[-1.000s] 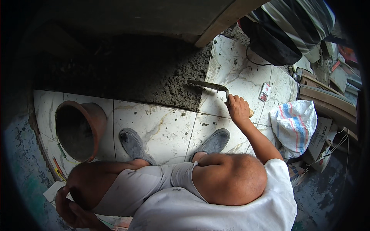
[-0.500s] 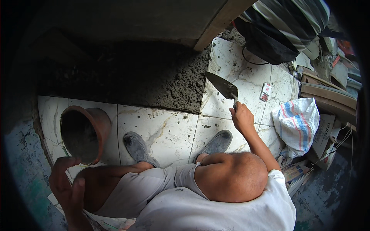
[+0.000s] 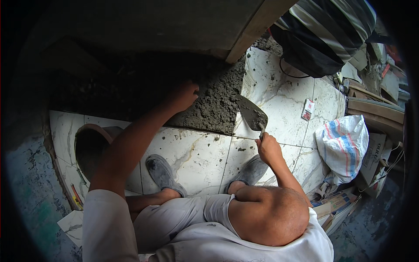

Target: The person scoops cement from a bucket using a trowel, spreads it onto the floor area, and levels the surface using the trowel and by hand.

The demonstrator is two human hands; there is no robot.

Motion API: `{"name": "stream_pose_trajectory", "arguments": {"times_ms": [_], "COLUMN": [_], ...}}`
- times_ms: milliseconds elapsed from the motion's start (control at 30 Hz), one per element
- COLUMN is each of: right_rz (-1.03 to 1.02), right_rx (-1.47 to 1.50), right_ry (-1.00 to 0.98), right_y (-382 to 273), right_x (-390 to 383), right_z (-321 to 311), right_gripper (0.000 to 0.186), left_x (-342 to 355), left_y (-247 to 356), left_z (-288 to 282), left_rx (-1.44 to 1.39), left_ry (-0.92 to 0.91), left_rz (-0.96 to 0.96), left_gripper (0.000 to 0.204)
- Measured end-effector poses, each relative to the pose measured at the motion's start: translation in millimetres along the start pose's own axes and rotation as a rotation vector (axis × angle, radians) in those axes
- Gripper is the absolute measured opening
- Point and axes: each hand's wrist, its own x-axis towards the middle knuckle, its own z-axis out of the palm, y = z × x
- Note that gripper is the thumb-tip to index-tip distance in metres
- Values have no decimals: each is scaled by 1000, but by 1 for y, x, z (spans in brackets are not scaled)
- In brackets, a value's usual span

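My right hand (image 3: 269, 149) is closed round the handle of a pointed trowel (image 3: 254, 114). The blade lies over the right edge of a bed of wet grey mortar (image 3: 213, 111), its tip touching or just above the mortar. My left hand (image 3: 184, 97) reaches out over the mortar with its fingers curled; a small dark bit shows at the fingertips, too small to name. White marble-patterned tiles (image 3: 194, 146) border the mortar on the near and right sides. Deep shadow hides the mortar's far left part.
A bucket (image 3: 114, 132) stands at the left, partly behind my left arm. Right of the trowel lie a small red-and-white pack (image 3: 307, 109) and a striped woven sack (image 3: 342, 148). A black-and-grey striped bundle (image 3: 325, 39) and a wooden post (image 3: 255, 32) are at the far side.
My left hand has swung from beside the bucket out over the mortar, its fingers now curled. The trowel has come slightly nearer, its blade turned over the mortar's edge. The view has shifted a little.
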Motion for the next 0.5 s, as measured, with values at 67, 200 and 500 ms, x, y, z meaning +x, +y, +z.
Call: {"name": "stream_pose_trajectory", "arguments": {"times_ms": [67,200,500], "right_rz": [1,13,18], "right_rx": [-32,-36,11], "right_ry": [-60,-72,11], "right_y": [-4,-6,0], "right_x": [-4,-10,-2], "right_z": [-2,-12,-26], "right_gripper": [35,36,33], "left_x": [17,30,43], "left_y": [7,35,29], "left_z": [40,79,104], "left_rx": [-30,-73,195], "left_ry": [77,296,391], "left_rz": [-25,-152,-45], "left_gripper": [31,32,23]}}
